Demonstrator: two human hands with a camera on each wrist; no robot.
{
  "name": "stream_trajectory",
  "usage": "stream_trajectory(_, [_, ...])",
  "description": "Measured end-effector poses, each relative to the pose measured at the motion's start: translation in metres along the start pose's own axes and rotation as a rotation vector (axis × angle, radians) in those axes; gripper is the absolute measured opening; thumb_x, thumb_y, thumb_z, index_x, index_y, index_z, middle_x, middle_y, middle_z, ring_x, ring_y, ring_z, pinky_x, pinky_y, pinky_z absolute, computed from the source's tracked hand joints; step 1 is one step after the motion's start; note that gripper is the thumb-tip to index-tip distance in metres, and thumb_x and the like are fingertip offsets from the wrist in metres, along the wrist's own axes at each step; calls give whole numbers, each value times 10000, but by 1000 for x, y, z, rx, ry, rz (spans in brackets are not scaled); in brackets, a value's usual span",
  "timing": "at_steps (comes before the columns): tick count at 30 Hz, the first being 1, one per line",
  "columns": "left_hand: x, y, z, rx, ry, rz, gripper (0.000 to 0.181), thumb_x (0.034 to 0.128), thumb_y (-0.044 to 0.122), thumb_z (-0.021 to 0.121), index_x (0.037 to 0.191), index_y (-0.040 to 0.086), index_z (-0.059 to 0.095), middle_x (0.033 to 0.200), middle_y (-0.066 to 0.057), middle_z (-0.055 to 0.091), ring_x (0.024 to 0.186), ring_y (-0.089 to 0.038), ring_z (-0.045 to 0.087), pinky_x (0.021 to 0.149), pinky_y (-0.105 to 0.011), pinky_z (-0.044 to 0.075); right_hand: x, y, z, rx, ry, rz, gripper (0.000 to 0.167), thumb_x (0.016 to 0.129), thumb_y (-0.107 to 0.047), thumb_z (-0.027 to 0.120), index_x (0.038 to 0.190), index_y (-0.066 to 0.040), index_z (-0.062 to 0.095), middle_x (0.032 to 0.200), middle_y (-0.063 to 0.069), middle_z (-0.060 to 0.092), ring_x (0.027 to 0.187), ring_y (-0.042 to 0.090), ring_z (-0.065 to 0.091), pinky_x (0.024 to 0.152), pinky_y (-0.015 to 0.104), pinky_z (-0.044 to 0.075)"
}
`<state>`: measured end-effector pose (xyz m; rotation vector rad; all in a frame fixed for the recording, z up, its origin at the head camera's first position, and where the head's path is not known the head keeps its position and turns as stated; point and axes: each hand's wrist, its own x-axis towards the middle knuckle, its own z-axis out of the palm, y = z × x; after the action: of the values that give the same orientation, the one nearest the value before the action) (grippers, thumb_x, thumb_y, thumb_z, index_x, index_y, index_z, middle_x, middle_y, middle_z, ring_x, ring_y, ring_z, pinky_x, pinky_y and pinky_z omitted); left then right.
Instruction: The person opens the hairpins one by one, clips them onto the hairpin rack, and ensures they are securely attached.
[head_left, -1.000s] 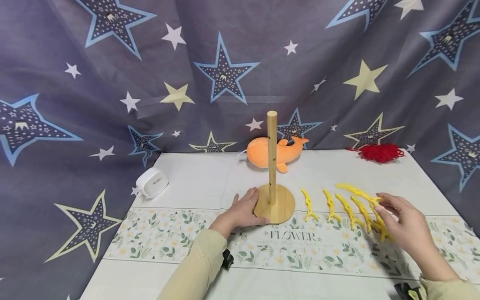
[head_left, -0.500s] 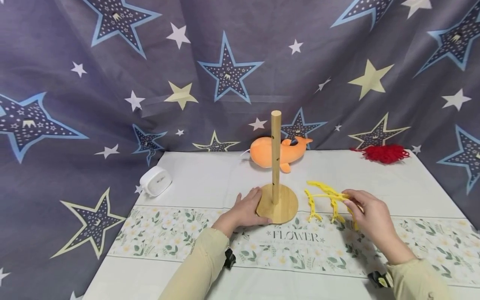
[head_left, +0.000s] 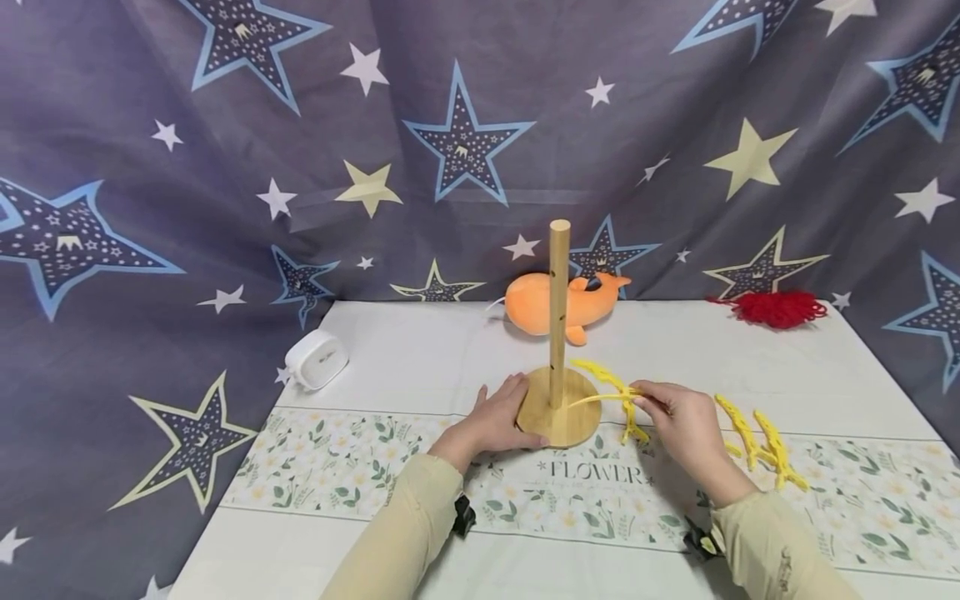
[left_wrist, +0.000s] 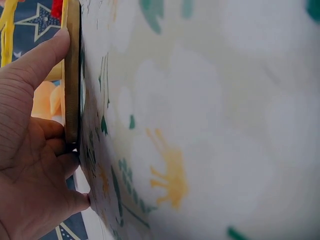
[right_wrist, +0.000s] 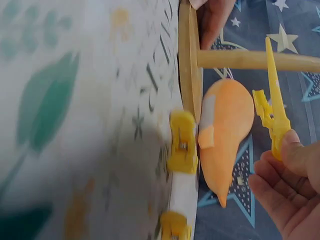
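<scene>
A round wooden base (head_left: 579,423) carries an upright wooden post (head_left: 558,325) with small dark holes along it. My left hand (head_left: 491,422) holds the base's left edge; the left wrist view has the thumb (left_wrist: 47,52) on the rim and the fingers curled beside it. Between thumb and fingers, my right hand (head_left: 686,421) pinches a yellow plastic branch (right_wrist: 277,117). Its smooth tapered end points left toward the post, apart from it in the right wrist view. Beneath, another yellow branch (head_left: 633,427) lies on the cloth, partly hidden.
More yellow branches (head_left: 744,433) lie right of my right hand. Behind the post is an orange whale plush (head_left: 525,304). Red yarn (head_left: 780,308) lies back right, and a white case (head_left: 317,360) stands at left. A starry curtain (head_left: 465,242) hangs behind the table.
My right hand has carried the yellow branch leftward from the row at the right to beside the post. The left hand stays on the base. The view has shifted slightly.
</scene>
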<state>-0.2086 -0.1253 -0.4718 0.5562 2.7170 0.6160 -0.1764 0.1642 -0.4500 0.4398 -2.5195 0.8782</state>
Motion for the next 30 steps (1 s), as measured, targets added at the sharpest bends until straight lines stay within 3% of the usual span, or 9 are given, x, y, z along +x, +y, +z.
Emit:
stream_trajectory(11, [2,-1,0,6,1,-11,1050,809,577,704,1574,119,149,1626,-77,131,1489,-200,95,1169,-561,13,13,-17,25,12,-35,-22,171,841,-68,748,1007,-40,768,922,111,743,752,238,695,608,393,545])
stream_trajectory(16, [0,1,-1,3,11,-13,1032,801,573,715,1568,137,180,1621,-73,157,1487,-208,116,1167,-566,27,19,-23,32,14,-68,0,176,848,-63,740,1020,-35,765,946,114,742,834,264,706,696,433,567])
stream_trajectory(25, [0,2,-1,14,22,-7,1007,792,580,718,1555,144,226,1614,-71,184,1484,-212,130,1165,-573,44,24,-31,39,-12,-82,-18,199,844,-78,749,1039,-42,765,943,112,742,739,217,686,596,359,539])
stream_trajectory(30, [-1,3,-2,20,18,-8,1000,795,587,712,1546,113,251,1610,-56,202,1485,-212,125,1167,-569,45,25,-31,41,27,-123,-13,251,837,-71,757,1081,-11,743,992,140,733,853,280,699,689,413,573])
